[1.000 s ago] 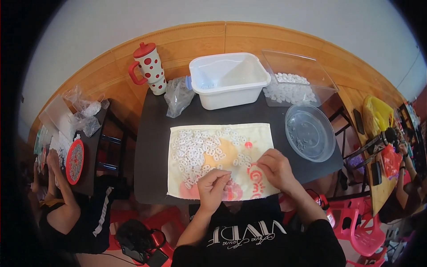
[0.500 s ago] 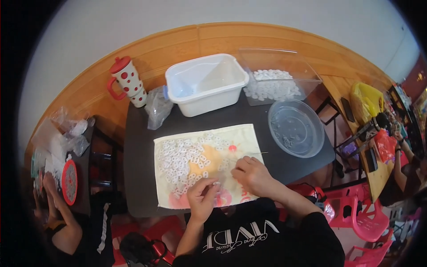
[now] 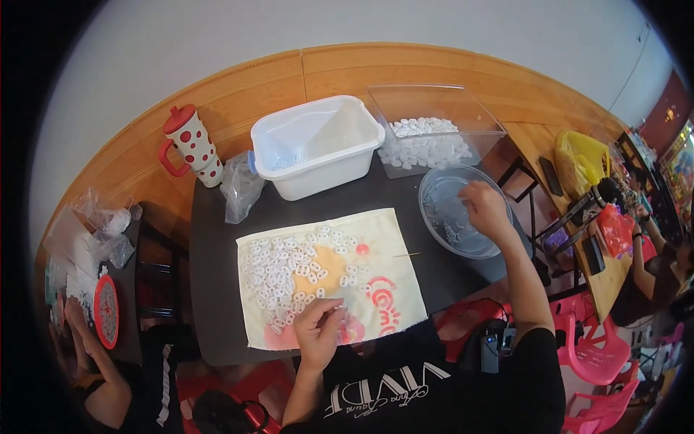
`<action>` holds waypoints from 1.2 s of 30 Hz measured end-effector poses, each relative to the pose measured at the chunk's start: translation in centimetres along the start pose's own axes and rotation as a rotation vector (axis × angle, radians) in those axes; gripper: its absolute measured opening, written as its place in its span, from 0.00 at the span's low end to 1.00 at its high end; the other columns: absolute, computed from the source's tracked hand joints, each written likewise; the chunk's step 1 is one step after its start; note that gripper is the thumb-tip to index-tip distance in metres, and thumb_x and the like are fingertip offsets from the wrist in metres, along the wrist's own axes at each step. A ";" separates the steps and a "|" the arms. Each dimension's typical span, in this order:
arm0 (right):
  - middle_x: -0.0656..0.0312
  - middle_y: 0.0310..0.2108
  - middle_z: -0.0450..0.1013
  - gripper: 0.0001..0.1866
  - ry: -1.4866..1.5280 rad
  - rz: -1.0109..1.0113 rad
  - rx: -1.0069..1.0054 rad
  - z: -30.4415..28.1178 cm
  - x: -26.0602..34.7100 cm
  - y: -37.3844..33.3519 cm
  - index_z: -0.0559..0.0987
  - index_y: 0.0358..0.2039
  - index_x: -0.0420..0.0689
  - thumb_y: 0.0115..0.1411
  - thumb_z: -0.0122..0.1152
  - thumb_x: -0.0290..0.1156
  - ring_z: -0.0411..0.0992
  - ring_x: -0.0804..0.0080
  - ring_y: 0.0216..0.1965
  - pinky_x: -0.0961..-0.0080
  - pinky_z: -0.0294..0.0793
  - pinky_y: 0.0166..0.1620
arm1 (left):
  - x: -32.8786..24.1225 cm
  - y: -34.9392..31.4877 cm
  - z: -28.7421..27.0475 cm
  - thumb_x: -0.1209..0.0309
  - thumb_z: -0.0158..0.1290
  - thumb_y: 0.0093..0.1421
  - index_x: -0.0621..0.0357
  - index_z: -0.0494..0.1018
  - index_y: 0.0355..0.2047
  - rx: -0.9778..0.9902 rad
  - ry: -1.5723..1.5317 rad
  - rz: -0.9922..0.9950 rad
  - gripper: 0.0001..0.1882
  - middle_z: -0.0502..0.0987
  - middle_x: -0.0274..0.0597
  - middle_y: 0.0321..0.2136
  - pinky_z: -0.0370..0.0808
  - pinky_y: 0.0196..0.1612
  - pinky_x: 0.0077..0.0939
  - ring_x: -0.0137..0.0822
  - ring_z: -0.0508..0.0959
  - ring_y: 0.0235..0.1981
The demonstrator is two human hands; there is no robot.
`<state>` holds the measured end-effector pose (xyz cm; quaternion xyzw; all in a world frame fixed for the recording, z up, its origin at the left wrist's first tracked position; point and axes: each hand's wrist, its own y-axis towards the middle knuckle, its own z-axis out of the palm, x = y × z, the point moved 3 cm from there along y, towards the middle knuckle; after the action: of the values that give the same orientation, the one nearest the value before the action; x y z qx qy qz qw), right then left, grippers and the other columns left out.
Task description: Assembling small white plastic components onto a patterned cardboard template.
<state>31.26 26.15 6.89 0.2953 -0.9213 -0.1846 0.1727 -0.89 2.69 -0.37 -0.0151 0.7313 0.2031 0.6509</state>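
Observation:
At the near edge of a pale yellow towel [image 3: 405, 289], my left hand [image 3: 318, 334] pinches a small white piece between thumb and fingertips. Many white oval pieces with two holes [image 3: 271, 278] lie loose on the towel's left half, some spread toward its middle. Over a round clear plastic bowl [image 3: 473, 249] at the right, my right hand [image 3: 488, 210] has its fingers curled together, and what they hold, if anything, cannot be made out. Small clear or greyish bits [image 3: 453, 233] lie in the bowl. A thin needle-like stick [image 3: 406, 254] rests across the towel's right edge.
Behind the towel stand a white tub [image 3: 318, 177], a clear box of white pieces [image 3: 426, 148], a plastic bag [image 3: 241, 189] and a red-dotted tumbler [image 3: 195, 145]. Other people's arms [image 3: 97, 354] and a red tray [image 3: 106, 311] are at the left; pink chairs [image 3: 596, 354] stand at the right.
My right hand has moved from the towel's right side out to the round bowl. The left hand stays at the towel's near edge, still pinching. The view has shifted slightly.

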 end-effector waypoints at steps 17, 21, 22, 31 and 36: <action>0.52 0.26 0.75 0.05 -0.039 -0.256 0.252 3.8 2.9 0.5 0.75 0.24 0.42 0.43 0.58 0.20 0.75 0.49 0.34 0.56 0.74 0.38 | 0.1 -0.1 0.1 0.86 0.56 0.56 0.68 0.79 0.39 0.024 -0.010 -0.015 0.10 0.76 0.37 0.28 0.70 0.32 0.17 0.25 0.75 0.27; 0.53 0.27 0.75 0.07 -0.073 -0.279 0.237 4.7 3.0 0.4 0.75 0.26 0.43 0.43 0.57 0.21 0.75 0.49 0.35 0.55 0.74 0.39 | 0.3 -0.2 0.1 0.87 0.56 0.56 0.68 0.79 0.39 0.010 -0.037 -0.023 0.10 0.76 0.38 0.28 0.70 0.32 0.17 0.25 0.75 0.27; 0.53 0.28 0.76 0.07 -0.082 -0.288 0.233 4.8 2.9 0.4 0.76 0.26 0.43 0.43 0.57 0.21 0.75 0.49 0.36 0.55 0.73 0.39 | 0.3 -0.1 0.0 0.87 0.56 0.56 0.68 0.79 0.39 0.010 -0.038 -0.022 0.10 0.76 0.38 0.28 0.70 0.32 0.17 0.25 0.75 0.27; 0.55 0.26 0.73 0.07 0.002 -0.259 0.100 3.7 2.1 0.7 0.75 0.28 0.43 0.46 0.56 0.20 0.73 0.50 0.33 0.55 0.72 0.36 | 0.4 -0.1 0.0 0.87 0.55 0.56 0.68 0.79 0.39 0.022 -0.016 0.016 0.10 0.76 0.37 0.28 0.71 0.32 0.17 0.25 0.75 0.27; 0.55 0.26 0.73 0.07 0.025 -0.303 0.147 4.8 2.8 1.3 0.74 0.29 0.43 0.47 0.57 0.21 0.73 0.50 0.34 0.54 0.71 0.38 | 0.9 -0.3 -0.1 0.86 0.55 0.57 0.68 0.79 0.40 0.019 -0.031 -0.005 0.11 0.78 0.37 0.28 0.72 0.30 0.16 0.24 0.76 0.27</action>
<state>26.47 26.56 3.87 0.4450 -0.8750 -0.1372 0.1322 -1.09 2.62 -1.35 -0.0076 0.7230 0.1946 0.6628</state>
